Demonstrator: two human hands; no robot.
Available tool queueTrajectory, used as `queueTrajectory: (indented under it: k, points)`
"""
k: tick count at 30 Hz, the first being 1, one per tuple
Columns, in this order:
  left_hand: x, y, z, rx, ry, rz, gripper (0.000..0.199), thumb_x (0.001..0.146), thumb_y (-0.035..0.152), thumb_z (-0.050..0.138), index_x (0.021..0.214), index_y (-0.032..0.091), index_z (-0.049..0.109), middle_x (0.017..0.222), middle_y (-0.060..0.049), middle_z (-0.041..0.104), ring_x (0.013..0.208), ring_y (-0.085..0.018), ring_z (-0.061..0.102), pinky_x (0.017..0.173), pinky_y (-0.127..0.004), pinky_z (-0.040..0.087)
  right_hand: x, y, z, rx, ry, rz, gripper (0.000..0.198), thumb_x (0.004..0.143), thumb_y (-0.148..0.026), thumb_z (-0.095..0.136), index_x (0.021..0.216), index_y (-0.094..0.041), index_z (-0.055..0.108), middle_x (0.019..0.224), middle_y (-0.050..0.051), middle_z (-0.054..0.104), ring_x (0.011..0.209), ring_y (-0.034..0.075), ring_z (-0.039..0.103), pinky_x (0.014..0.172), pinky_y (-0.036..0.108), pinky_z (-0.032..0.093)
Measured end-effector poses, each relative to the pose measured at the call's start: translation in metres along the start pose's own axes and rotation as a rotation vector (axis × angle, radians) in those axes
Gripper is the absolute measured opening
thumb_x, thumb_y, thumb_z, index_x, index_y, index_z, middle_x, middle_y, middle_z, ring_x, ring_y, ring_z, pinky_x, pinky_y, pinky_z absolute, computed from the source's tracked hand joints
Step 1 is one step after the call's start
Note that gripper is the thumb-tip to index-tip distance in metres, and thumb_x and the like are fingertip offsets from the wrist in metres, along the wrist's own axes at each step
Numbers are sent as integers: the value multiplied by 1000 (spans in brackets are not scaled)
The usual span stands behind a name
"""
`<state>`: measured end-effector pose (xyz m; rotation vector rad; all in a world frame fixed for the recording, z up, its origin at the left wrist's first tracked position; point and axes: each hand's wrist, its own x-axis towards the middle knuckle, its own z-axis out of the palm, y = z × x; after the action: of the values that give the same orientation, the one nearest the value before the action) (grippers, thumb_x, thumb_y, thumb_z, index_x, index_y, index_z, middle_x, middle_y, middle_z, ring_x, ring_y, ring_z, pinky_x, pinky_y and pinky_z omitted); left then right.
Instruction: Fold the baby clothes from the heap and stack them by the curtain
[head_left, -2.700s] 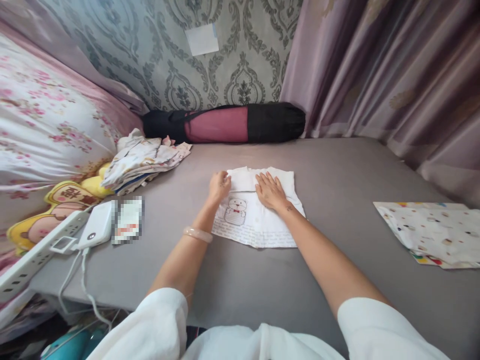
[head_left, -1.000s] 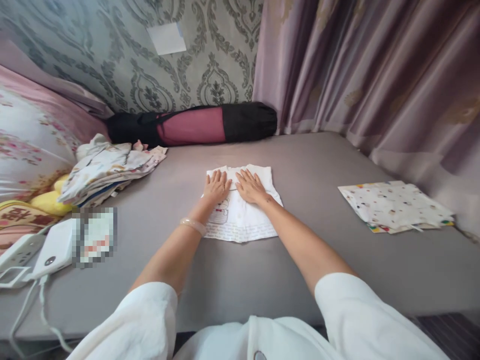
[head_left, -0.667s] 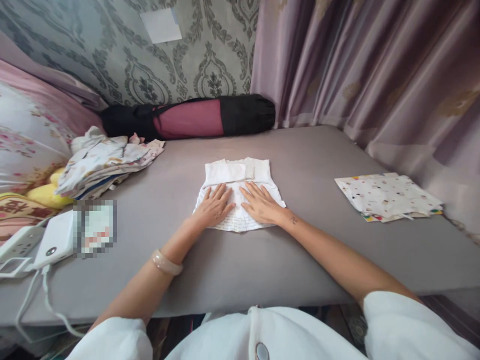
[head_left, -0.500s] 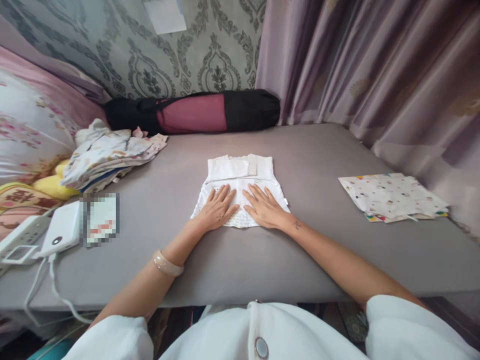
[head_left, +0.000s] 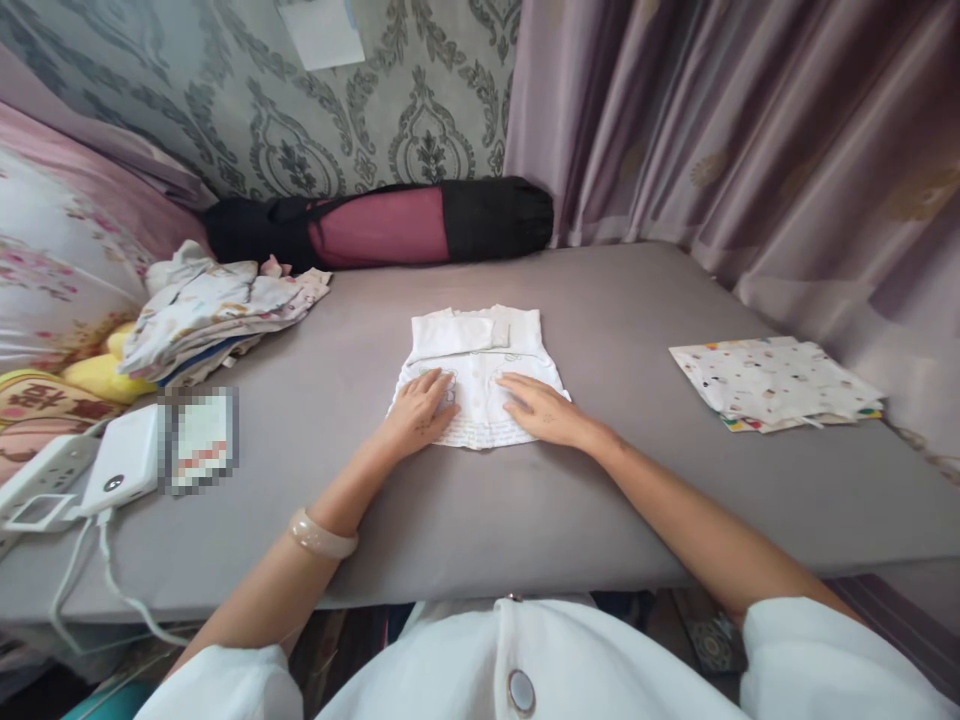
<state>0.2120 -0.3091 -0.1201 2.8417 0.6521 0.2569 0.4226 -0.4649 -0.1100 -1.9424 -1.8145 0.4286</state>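
A small white shirt [head_left: 476,385] with printed lettering lies flat on the grey-covered surface, its sleeves folded across the upper part. On its left half rests my left hand [head_left: 421,412], palm down, the thumb apart from the fingers. My right hand [head_left: 546,410] lies on the right half in the same way, its thumb also pointing inward. Both hands are open and touch the cloth. The outer edges of the shirt are partly hidden under them.
A pile of folded clothes [head_left: 225,310] sits at the left, near a white power bank [head_left: 126,460] with cables and a power strip [head_left: 45,480]. Patterned folded cloth [head_left: 780,385] lies at the right. A long black and maroon bag [head_left: 379,225] runs along the wall.
My hands have slid apart, toward the shirt's left and right sides, uncovering more of its middle. Their fingers are less spread than before. The shirt stays flat.
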Motion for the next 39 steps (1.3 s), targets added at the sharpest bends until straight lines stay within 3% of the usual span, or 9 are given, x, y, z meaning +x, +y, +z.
queueTrajectory:
  k: [3,6,11,16,23,28,35,39]
  points:
    - [-7,-16,-6,14,128,-147,50,90,41,46,133,16,50,138,-18,51,126,-34,48,103,-49,40,-8,15,-13,80,200,109,40,92,-27,45,127,-18,62,129,9,63,114,21,60,101,35,46]
    - [-14,-35,-11,-54,223,-307,45,85,40,50,124,18,57,116,-15,62,106,-29,59,96,-44,45,-14,32,-27,62,319,316,34,90,-25,46,116,-18,67,109,8,72,95,21,66,89,34,51]
    - [-24,-43,-24,-263,187,-523,39,78,40,58,112,20,60,84,-5,66,83,-23,61,81,-36,48,-23,51,-34,28,323,516,31,87,-25,50,110,-18,70,95,8,74,86,20,67,80,31,50]
    - [-27,-31,-38,-431,114,-672,44,72,46,65,106,18,62,80,-4,66,72,-21,61,65,-30,45,-29,46,-32,71,266,548,30,86,-27,52,108,-16,69,85,6,73,77,18,67,74,28,48]
    - [-38,-24,-44,-783,-19,-660,71,64,52,74,122,17,56,72,1,63,63,-16,58,56,-26,42,-44,27,-34,182,152,477,39,84,-36,53,117,-18,62,59,-4,60,56,14,55,57,25,41]
    - [-46,-17,-56,-971,-90,-656,75,64,47,77,130,21,53,70,3,62,61,-14,58,57,-24,43,-53,22,-38,418,44,464,54,79,-41,58,128,-20,58,52,-8,51,46,11,44,49,24,36]
    - [-47,-20,-57,-1041,-154,-578,49,63,44,79,104,20,71,69,-1,63,62,-14,57,52,-23,38,-53,19,-47,646,-131,467,41,74,-46,68,105,-19,72,72,2,69,53,11,53,49,23,40]
    - [-42,-19,-57,-1126,-106,-579,36,63,42,80,91,19,74,72,-2,65,62,-13,56,55,-24,40,-51,19,-48,786,-85,419,43,78,-52,68,105,-19,72,85,5,71,63,12,60,51,22,43]
